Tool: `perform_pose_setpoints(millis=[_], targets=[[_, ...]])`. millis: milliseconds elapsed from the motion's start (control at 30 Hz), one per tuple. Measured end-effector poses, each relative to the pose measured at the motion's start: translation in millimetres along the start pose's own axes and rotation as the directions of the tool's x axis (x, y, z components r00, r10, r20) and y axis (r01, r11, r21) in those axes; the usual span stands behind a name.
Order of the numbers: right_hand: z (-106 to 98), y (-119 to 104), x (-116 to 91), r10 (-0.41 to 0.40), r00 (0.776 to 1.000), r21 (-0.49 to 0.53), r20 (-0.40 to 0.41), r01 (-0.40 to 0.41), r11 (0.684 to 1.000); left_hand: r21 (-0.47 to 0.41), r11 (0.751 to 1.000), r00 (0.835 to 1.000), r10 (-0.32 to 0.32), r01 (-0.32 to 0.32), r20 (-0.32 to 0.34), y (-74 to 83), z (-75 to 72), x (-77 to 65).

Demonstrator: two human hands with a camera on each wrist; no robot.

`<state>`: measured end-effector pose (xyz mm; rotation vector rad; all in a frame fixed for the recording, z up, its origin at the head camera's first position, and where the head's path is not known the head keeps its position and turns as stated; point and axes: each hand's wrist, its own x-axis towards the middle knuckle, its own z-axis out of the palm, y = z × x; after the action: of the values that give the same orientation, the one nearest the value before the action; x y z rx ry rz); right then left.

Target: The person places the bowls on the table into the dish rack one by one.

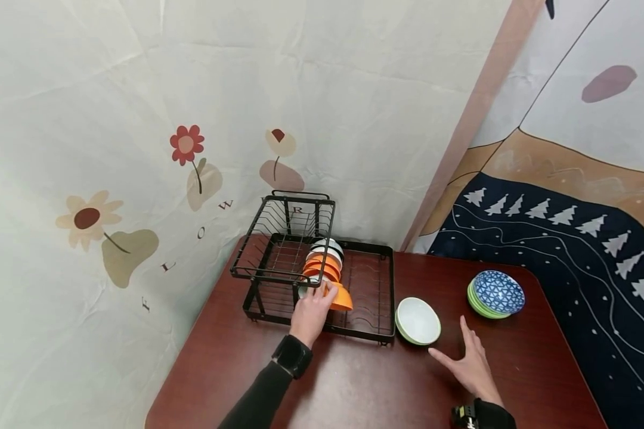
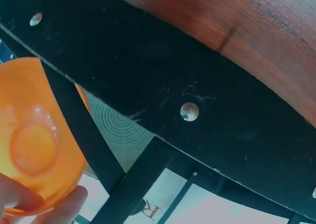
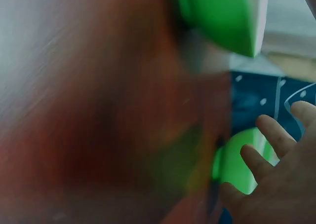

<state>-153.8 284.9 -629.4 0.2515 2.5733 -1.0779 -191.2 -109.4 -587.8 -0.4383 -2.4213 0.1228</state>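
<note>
My left hand pinches the rim of an orange bowl, which is tilted on its side at the front of a black dish rack. In the left wrist view, fingertips and thumb grip the lower edge of this orange bowl. Behind it, a row of orange bowls and white bowls stands on edge in the rack. My right hand hovers over the table with fingers spread, holding nothing. Nearest to it is a white bowl with a green outside, apparently stacked on another.
A blue-patterned bowl sits on green bowls at the right of the dark red table. The rack's upper wire basket overhangs the left part of the lower tray. Printed cloth hangs behind the table.
</note>
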Motion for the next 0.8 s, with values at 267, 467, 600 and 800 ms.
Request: perform_pose_setpoints(millis=[267,467,600,800], targets=[[11,28,1,0.007,0.999,-0.064,0.048,-0.004,0.998,0.002,1.0,1.0,0.022,-0.022,-0.013,0.8,2.7,-11.6],[19,42,0,-0.08,0.997,-0.115,0.004,0.08,0.99,0.067,0.997,0.999,0.051,-0.05,-0.018,2.9,14.2,-17.1],[27,50,1,-0.154,0.987,-0.107,-0.041,0.149,0.983,0.104,0.993,0.998,0.051,-0.049,-0.023,4.1,22.0,-19.1],[30,49,2,-0.162,0.985,-0.111,-0.051,0.156,0.982,0.132,0.991,1.0,0.014,-0.014,0.006,4.1,28.6,-17.2]])
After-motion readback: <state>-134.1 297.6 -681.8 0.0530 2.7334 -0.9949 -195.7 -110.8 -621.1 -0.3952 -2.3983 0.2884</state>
